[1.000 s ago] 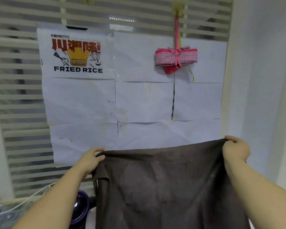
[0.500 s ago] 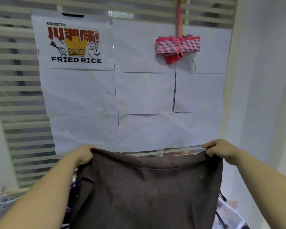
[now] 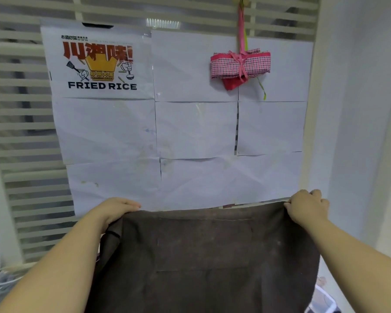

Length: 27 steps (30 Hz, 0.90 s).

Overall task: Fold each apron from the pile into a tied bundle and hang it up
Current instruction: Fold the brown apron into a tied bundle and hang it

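Levelled since a second ago, our one brown apron (image 3: 201, 256) hangs spread before us; left hand (image 3: 113, 210) and right hand (image 3: 307, 207) grip its two top corners. One checked bundle (image 3: 240, 65) hangs above.

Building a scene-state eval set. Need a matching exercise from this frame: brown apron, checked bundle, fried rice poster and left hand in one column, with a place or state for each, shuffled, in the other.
Column 1
1. brown apron
2. checked bundle
3. FRIED RICE poster
4. left hand

Column 2
A. hangs by a pink strap, upper right
B. grips a top corner of the cloth
C. stuck on the wall, upper left
D. held spread out by its top edge, low in view

Pairs: 1-D; 2-A; 3-C; 4-B
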Available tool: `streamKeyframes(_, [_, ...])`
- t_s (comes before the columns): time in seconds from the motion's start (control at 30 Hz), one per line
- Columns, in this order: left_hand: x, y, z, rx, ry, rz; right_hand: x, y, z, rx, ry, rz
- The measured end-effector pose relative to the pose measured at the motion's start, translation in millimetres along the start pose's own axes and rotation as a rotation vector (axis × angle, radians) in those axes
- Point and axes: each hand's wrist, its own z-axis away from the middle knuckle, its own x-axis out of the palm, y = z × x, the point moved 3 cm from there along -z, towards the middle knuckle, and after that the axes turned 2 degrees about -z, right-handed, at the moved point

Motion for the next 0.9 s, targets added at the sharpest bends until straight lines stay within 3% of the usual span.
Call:
streamKeyframes(0.1, [5.5,4.4,9.1,0.0,-0.161,-0.087,-7.8,0.3,0.9,0.055,0.01,-0.115])
streamKeyframes(0.17, [10.1,10.3,12.5,0.04,-0.235,-0.313,-8.9,4.0,3.1,0.113,-0.028,-0.177])
streamKeyframes(0.33, [29.7,28.1,20.2,0.139,-0.345,-0.632,1.2,17.4,-4.5,0.258,-0.187,-0.481])
streamKeyframes(0.43, [36.4,30.1,17.9,0.185,-0.388,-0.75,5.7,22.8,-8.8,0.256,-0.157,-0.72])
streamKeyframes(0.5, [36.5,31.1,13.4,0.221,-0.36,-0.749,8.7,22.4,-10.8,0.253,-0.18,-0.712])
streamKeyframes(0.57, [34.8,31.4,5.6,0.245,-0.231,-0.788,9.8,22.9,-15.8,0.259,-0.125,-0.697])
streamKeyframes(0.63, [31.9,32.1,-2.0,0.274,0.032,-0.954,4.6,22.0,-15.1,0.196,0.004,-0.773])
streamKeyframes(0.73, [31.8,35.7,-8.1,0.371,0.288,-0.842,-2.3,15.1,-7.1,-0.091,0.025,-0.755])
streamKeyframes(0.83, [21.7,39.4,-7.5,0.483,0.454,-0.506,-0.6,13.6,-2.5,-0.313,-0.067,-0.402])
streamKeyframes(0.9, [16.7,44.3,-5.4,0.512,0.546,-0.456,1.1,12.0,-3.1,-0.357,-0.091,-0.155])
